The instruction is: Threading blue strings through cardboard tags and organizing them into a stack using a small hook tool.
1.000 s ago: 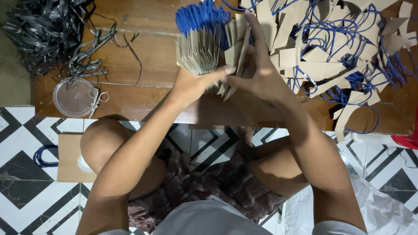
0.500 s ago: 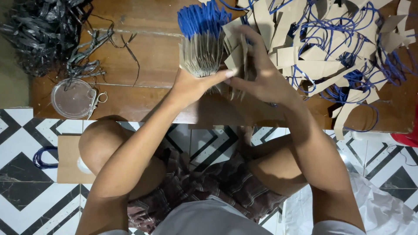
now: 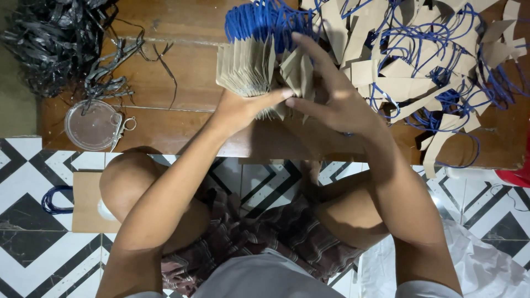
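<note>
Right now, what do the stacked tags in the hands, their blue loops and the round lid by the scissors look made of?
Stacked tags: thin brown card or kraft paper, matte, with creased edges. Blue loops: likely cord or string, since they curve limply. Round lid: seemingly clear plastic; the wood shows through. Both hands, left hand and right hand, grip the stack.

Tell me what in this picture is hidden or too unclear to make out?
Head view only:
- The stack of brown card pieces: its near end is covered by the left hand, so the count is unclear.
- The piece under the right hand: mostly covered by fingers.
- The loose pile of card pieces and blue cords: cut off by the top and right edges.
- The black strips: tangled and cut off at the top.
- The red object: cut off at the right.
</note>
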